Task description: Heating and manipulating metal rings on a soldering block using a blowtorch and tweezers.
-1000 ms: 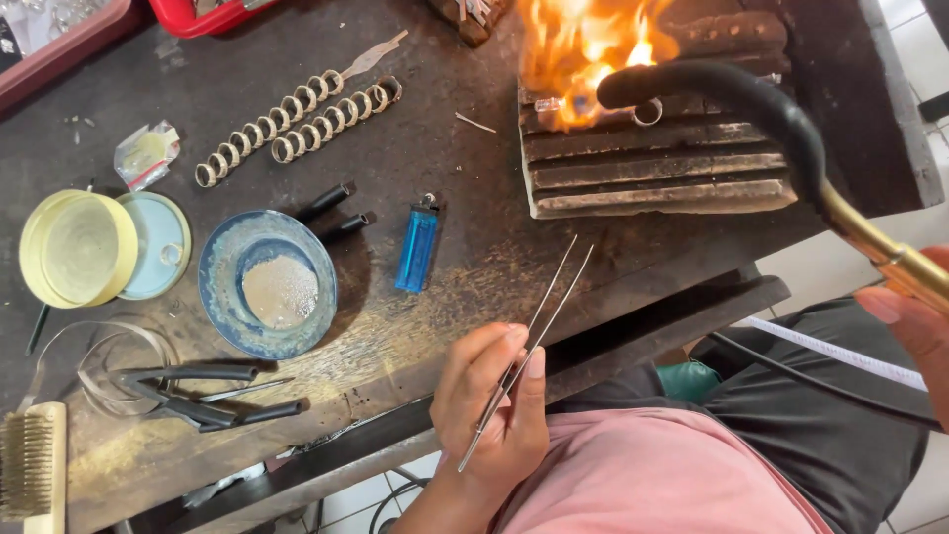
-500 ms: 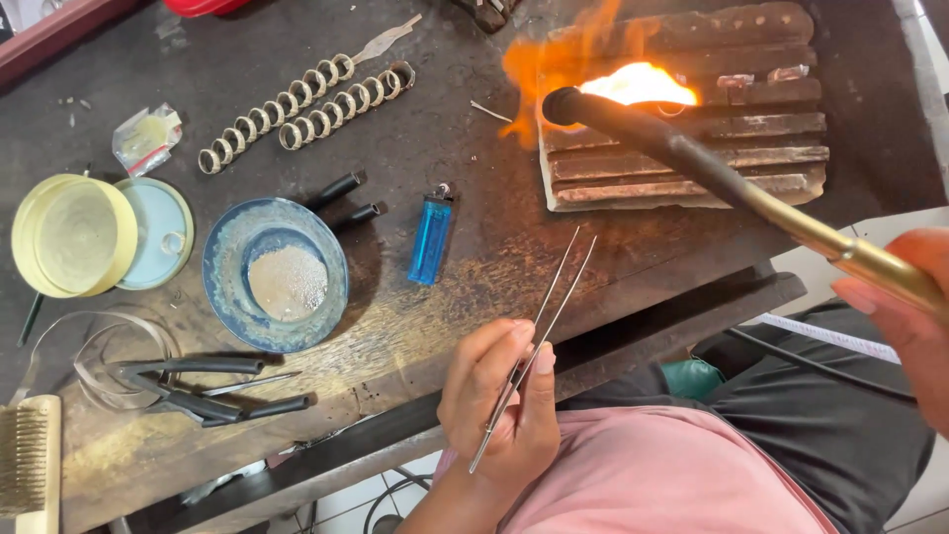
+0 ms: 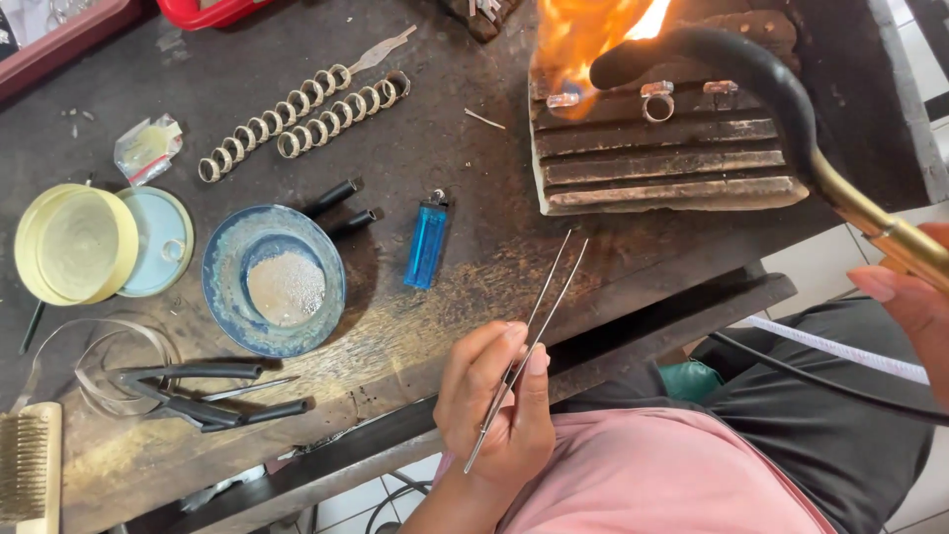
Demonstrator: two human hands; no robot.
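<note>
Torch, gripped by the right hand at 3 o'clock, throws orange flame over small rings on the charred block at 1 o'clock. Left hand, at 6 o'clock, pinches long tweezers, tips slightly apart and pointing toward the block. Blue lighter lies centre; a blue dish of white powder at 9 o'clock, pliers below it.

Slim steel tweezers point tips-apart toward the charred block, while the black-nozzled brass torch flames over small rings.
</note>
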